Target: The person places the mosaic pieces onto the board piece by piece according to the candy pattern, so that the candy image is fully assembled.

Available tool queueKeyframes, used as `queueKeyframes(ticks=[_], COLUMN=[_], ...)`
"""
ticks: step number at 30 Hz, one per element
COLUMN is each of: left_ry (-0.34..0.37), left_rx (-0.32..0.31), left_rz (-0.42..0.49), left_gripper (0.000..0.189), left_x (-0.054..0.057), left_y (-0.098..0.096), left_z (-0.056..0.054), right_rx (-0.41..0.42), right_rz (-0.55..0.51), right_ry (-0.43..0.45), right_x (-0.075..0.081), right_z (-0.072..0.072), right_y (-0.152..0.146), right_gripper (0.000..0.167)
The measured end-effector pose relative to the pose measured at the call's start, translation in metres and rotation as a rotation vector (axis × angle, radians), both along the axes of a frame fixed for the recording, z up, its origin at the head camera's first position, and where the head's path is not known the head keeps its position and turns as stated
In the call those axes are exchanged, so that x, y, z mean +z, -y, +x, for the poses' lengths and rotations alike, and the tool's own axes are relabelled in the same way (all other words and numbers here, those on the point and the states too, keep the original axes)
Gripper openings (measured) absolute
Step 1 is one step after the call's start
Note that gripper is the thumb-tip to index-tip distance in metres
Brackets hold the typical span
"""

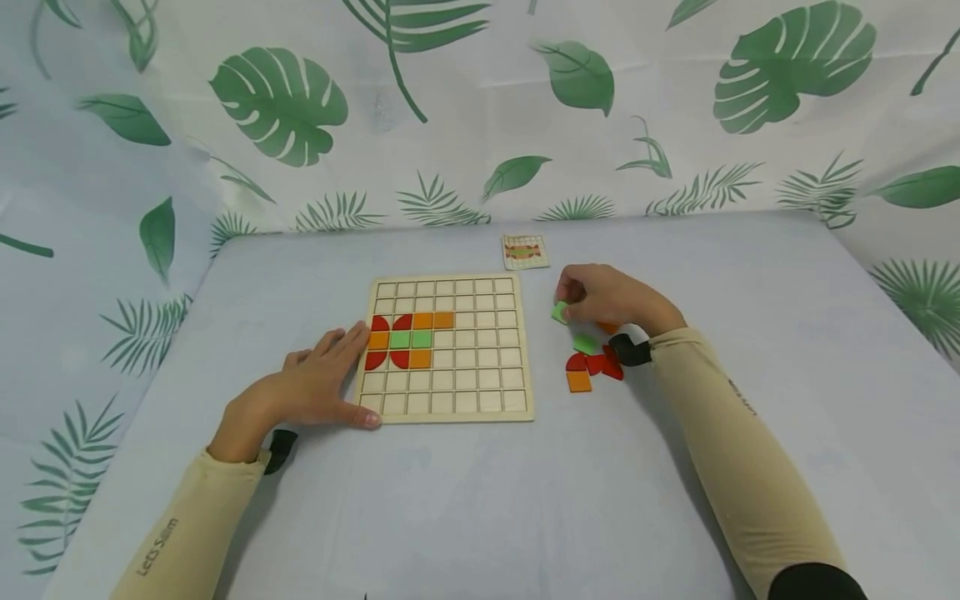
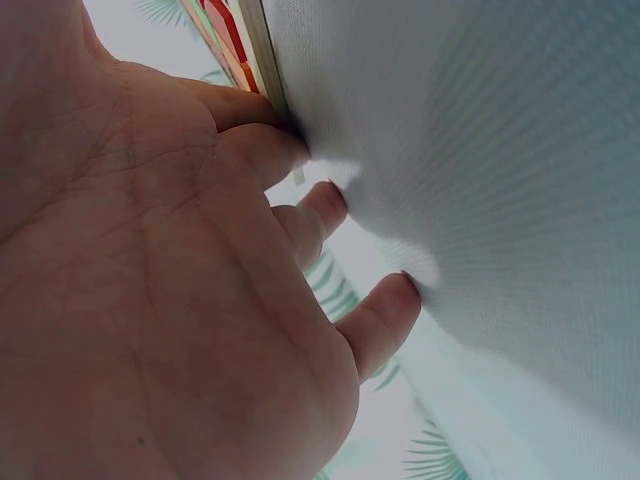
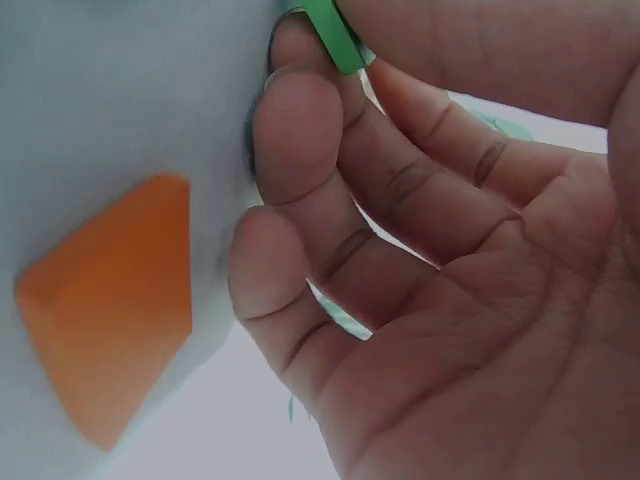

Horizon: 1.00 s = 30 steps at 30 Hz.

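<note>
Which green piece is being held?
The green piece pinched in the right hand; two others sit in the board, another lies loose on the table.

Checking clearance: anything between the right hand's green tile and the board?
Nothing visible stands between the green tile in the right hand and the board. Loose tiles lie nearer the person; the card sits beyond the board's far-right corner.

The left hand [image 1: 322,379] and the right hand [image 1: 618,300] are bare. The left sleeve [image 1: 191,508] and the right sleeve [image 1: 738,450] are both beige and close-fitting, with small dark lettering [image 1: 157,546] along each; the left one seems to read "Let's Slim". A small black wrist piece [image 1: 281,452] is at each wrist, and a rounded black part [image 1: 816,581] borders the right sleeve below.
</note>
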State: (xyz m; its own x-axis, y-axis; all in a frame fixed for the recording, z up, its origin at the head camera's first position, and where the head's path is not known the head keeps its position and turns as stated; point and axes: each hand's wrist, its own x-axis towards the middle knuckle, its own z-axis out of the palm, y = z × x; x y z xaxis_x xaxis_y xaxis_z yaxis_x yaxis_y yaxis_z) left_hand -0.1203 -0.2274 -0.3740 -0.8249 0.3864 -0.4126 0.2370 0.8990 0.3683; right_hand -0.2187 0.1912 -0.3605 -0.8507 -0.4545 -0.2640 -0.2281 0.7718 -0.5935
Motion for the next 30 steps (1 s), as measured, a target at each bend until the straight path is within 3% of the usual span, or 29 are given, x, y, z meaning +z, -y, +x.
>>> queueKeyframes(ticks=[12, 26, 30], left_ry=[0.008, 0.015, 0.009], left_rx=[-0.002, 0.004, 0.004], left_rz=[0.001, 0.002, -0.007], left_gripper=[0.135, 0.134, 0.135], left_x=[-0.001, -0.002, -0.003], left_y=[0.0, -0.001, 0.0], left_z=[-0.001, -0.002, -0.002], right_rx=[0.01, -0.081, -0.062], right_rz=[-0.183, -0.391, -0.415], right_ry=[-0.048, 0.051, 0.053], right_x=[-0.003, -0.012, -0.014], right_z=[0.002, 0.018, 0.024], right_y=[0.024, 0.072, 0.085], right_gripper=[0.012, 0.015, 0.013])
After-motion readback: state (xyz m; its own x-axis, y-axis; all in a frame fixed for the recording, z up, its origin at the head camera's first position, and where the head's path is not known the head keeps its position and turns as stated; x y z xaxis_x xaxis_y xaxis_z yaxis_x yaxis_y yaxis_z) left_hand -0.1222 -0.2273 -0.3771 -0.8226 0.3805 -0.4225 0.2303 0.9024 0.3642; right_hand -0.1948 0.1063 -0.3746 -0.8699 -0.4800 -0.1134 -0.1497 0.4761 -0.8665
